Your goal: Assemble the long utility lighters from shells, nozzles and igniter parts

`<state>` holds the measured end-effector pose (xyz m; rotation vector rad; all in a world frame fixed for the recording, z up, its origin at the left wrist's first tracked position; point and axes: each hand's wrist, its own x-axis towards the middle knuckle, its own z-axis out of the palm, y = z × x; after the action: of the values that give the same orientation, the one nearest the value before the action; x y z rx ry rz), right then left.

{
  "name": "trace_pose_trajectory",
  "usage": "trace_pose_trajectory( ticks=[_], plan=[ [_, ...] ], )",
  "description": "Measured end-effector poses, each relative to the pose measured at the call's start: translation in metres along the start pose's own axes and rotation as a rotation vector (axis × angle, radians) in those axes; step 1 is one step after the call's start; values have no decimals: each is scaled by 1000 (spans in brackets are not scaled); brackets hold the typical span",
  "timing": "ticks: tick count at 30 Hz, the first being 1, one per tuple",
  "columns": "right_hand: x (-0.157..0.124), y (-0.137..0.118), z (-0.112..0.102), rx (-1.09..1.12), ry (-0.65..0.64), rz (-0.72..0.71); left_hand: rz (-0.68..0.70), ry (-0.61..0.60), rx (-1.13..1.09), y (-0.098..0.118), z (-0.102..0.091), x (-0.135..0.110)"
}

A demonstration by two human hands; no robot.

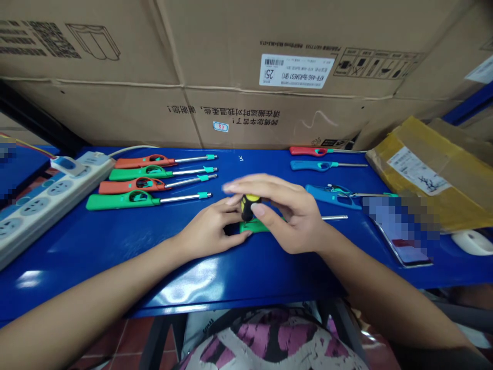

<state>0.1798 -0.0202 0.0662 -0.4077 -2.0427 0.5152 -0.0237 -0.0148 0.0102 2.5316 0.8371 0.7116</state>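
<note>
A short screwdriver point(250, 206) with a black and yellow handle stands upright over a green gas lighter point(254, 226) lying on the table. My right hand point(290, 208) is closed around the handle, thumb against its side and fingers stretched over its top. With thumb and fingers, my left hand point(215, 226) grips the handle end of the green lighter, close beside the screwdriver. The lighter's metal tube sticks out to the right from behind my right hand. The screwdriver's tip is hidden.
Several orange and green lighters point(131, 200) lie in a row at left, beside a white power strip point(57, 190). At right are a red lighter point(308, 150), a blue lighter point(314, 165), an opened blue lighter point(335, 197), a phone point(404, 236), a yellow package point(423, 169) and a white mouse point(472, 242). Cardboard boxes point(239, 97) wall the back.
</note>
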Motion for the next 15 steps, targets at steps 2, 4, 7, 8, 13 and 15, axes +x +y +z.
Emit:
trace_pose_trajectory(
  ticks=[2,4,7,8,13,15],
  plan=[
    [-1,1,1,11,20,22,-10,10,-16,0,1,0],
    [-2,3,3,-84,111,6,-33,6,-37,0,1,0],
    [-2,3,2,-175,146,-31,-31,3,-30,0,1,0],
    [-1,2,1,-148,103,-27,-25,2,-24,0,1,0],
    [-1,-1,-3,19,-25,-2,-4,-4,-21,-1,1,0],
    [-3,0,-1,-72,87,5,-24,0,-34,0,1,0]
  ],
)
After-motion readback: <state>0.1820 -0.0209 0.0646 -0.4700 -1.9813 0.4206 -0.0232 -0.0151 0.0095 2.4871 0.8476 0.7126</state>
